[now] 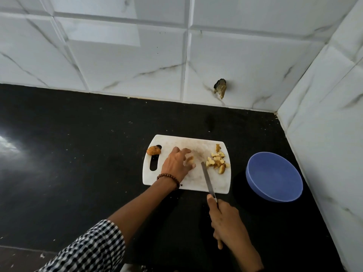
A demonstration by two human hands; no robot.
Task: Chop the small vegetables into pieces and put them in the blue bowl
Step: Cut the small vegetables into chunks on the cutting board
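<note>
A white cutting board (174, 141) lies on the black counter. My left hand (176, 163) rests on the board, its fingers curled round a small brown vegetable piece (190, 159). My right hand (225, 220) grips the handle of a knife (207, 178), with the blade lying flat over the board and its tip beside a heap of chopped pieces (217, 162) at the board's right end. One whole small vegetable (153, 150) sits at the board's left edge by the handle slot. The blue bowl (274, 176) stands to the right of the board with nothing in it.
The black counter (78, 154) runs left and forward of the board. White tiled walls close the back and the right side, meeting in a corner behind the bowl. A broken hole (220, 87) shows in the back wall tile.
</note>
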